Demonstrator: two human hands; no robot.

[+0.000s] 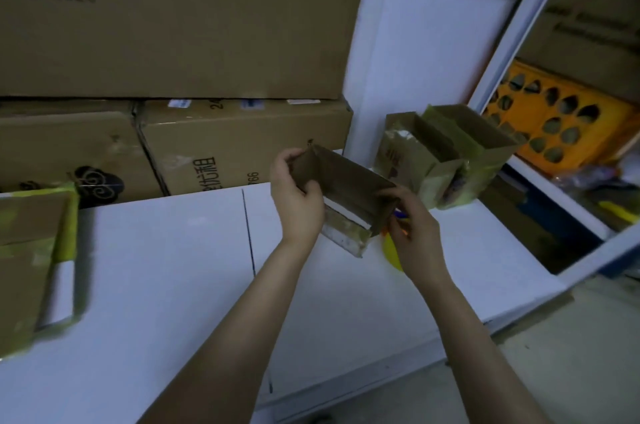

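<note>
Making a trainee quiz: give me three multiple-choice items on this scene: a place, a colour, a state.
1. The open small boxes stand: A on the white table; B on the floor; C atop the big cartons.
2. The holed tray is: A blue; B orange; C black.
3. The small cardboard box is: A lying untouched; B pinned under a carton; C gripped by left hand and right hand.
Key: 1A, they rest on the table's far right; 2B, its surface shows orange; 3C, fingers curl round both ends.
</note>
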